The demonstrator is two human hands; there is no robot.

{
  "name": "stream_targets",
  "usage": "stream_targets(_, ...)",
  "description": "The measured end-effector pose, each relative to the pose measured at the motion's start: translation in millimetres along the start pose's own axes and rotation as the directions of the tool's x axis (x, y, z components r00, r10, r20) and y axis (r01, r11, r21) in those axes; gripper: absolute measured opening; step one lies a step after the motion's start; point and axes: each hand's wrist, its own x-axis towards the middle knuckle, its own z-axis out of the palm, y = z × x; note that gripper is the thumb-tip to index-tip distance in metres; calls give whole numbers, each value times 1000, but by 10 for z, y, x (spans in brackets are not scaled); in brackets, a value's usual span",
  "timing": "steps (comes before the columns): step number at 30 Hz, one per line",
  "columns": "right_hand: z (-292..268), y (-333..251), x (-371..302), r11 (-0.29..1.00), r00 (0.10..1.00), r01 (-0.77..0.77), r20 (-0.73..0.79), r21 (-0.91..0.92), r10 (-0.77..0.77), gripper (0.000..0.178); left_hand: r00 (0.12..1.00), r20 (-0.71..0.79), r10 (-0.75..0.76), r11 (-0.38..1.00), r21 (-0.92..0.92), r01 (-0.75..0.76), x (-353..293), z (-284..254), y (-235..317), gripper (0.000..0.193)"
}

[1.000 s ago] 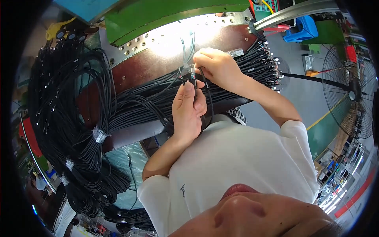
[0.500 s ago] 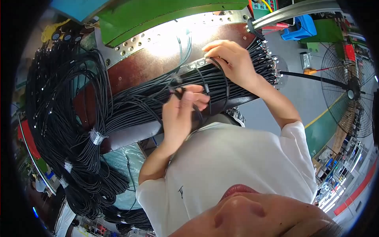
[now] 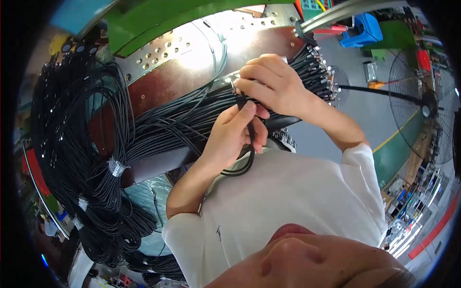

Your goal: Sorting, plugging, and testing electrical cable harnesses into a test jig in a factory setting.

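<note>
My left hand point(image 3: 229, 137) is closed round a black cable point(image 3: 250, 132), thumb on top. Below the fingers the cable hangs in a loop towards my shirt. My right hand point(image 3: 273, 85) is bent over the cable's upper end, its fingertips close to a small metal fixture point(image 3: 230, 78) on the bench. Those fingers hide most of the cable end, so what they pinch is hard to make out. Under both hands runs a thick bundle of black cables point(image 3: 168, 124), with metal connector ends point(image 3: 326, 77) fanned out at the right.
The brown bench top point(image 3: 158, 91) carries a perforated metal strip point(image 3: 161, 57) beneath a green machine body point(image 3: 158, 24). Tied cable coils point(image 3: 62, 129) hang at the left. A metal rail point(image 3: 331, 21), a blue stool point(image 3: 362, 32) and a black fan point(image 3: 425, 105) are on the right.
My left hand has moved right and slightly down, now gripping the cable beside my right hand. My right hand has shifted left and down, covering part of the fixture.
</note>
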Motion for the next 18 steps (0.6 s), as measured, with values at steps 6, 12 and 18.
stream_targets(6, -31, 210, -306, 963, 961, -269, -70, 8, 268, 24, 869, -186, 458, 822, 460, -335, -50, 5, -60, 49)
stream_targets(12, -75, 332, -357, 995, 969, -74, 240, 64, 57, 31, 943, -225, 245, 968, 8, -249, 35, 53, -33, 33)
stream_targets(18, -153, 391, -216, 996, 935, -52, 354, 66, 26, 27, 992, -127, 9, 986, -162, -30, 55, 72, 109, 24)
